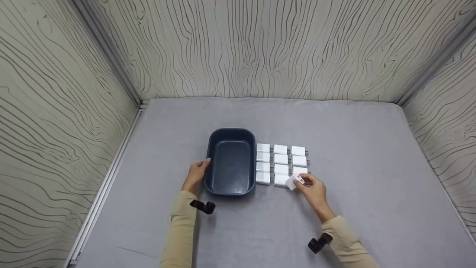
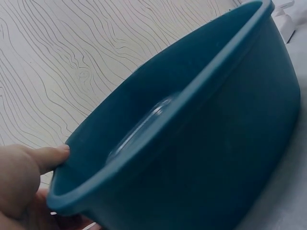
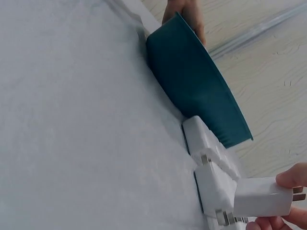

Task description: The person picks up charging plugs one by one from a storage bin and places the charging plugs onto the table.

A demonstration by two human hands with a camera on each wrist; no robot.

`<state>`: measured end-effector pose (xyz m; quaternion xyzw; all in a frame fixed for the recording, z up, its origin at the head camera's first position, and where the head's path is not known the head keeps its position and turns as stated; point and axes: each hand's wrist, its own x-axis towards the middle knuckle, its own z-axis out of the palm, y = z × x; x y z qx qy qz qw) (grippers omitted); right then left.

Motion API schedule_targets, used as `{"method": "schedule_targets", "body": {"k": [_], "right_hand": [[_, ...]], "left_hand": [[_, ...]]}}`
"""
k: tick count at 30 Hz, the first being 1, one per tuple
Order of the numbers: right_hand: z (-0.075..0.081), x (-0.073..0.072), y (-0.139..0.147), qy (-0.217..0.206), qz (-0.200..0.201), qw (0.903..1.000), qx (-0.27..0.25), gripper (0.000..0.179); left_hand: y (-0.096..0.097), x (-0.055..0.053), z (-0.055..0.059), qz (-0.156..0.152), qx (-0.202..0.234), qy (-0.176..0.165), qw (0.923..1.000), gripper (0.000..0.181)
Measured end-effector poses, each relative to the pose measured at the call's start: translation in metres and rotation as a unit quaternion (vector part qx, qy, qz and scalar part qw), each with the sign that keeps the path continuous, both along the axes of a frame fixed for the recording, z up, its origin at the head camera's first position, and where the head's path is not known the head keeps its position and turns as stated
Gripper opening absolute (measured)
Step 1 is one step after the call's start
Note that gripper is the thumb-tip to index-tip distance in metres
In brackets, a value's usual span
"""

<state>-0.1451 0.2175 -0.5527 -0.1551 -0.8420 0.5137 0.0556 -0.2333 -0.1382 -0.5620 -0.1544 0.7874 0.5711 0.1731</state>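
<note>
On the left side of the dark blue plastic basin (image 1: pixel 231 169), my left hand (image 1: pixel 195 175) grips the rim. The left wrist view shows the thumb (image 2: pixel 53 157) over the rim and the other fingers below it, outside the wall. My right hand (image 1: pixel 314 190) pinches a white charger plug (image 3: pixel 261 197) between thumb and fingers. Its metal prongs (image 3: pixel 298 194) point back toward the hand. This plug is over the near right corner of a group of similar white charger plugs (image 1: pixel 280 159), set out in three columns right beside the basin, their prongs facing right.
A grey cloth (image 1: pixel 357 156) covers the table. Patterned panels (image 1: pixel 245 48) stand at the back and both sides, with metal rails (image 1: pixel 108 48) at the corners. Black wrist cameras (image 1: pixel 319 242) stick out from both sleeves.
</note>
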Motion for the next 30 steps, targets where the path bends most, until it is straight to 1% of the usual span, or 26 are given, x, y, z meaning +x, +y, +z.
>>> {"method": "schedule_targets", "body": {"k": [4,6,10,15,21,24,27,29,30], "right_hand": [[-0.001,0.001,0.011,-0.026,-0.026,0.9993,0.005,0.031],[-0.002,0.001,0.016,-0.037,-0.034,0.9987,0.001,0.032],[-0.004,0.000,0.025,-0.063,-0.039,0.9963,-0.044,0.034],[-0.010,-0.002,0.034,-0.089,-0.051,0.9890,-0.106,0.034],[-0.013,-0.002,0.040,-0.112,-0.059,0.9807,-0.149,0.036],[-0.015,-0.002,0.043,-0.113,-0.061,0.9755,-0.178,0.034],[-0.016,-0.002,0.045,-0.099,-0.059,0.9669,-0.227,0.028],[-0.016,-0.002,0.046,-0.097,-0.054,0.9636,-0.243,0.027],[-0.016,-0.003,0.047,-0.100,-0.055,0.9641,-0.240,0.028]], "left_hand": [[0.000,-0.001,0.000,0.011,0.021,-0.007,0.9997,0.058],[0.001,-0.001,0.001,0.012,0.024,-0.009,0.9996,0.058],[0.000,0.000,0.002,0.008,0.019,-0.015,0.9997,0.059],[0.000,0.000,0.002,0.013,0.025,-0.018,0.9994,0.060],[0.002,0.001,0.000,0.021,0.028,-0.007,0.9994,0.058],[0.001,0.001,0.001,0.019,0.026,-0.008,0.9994,0.058],[0.001,0.001,0.000,0.019,0.023,-0.009,0.9995,0.059],[0.001,0.001,0.000,0.019,0.024,-0.007,0.9995,0.058],[0.001,0.001,-0.001,0.019,0.028,-0.006,0.9994,0.058]]}}
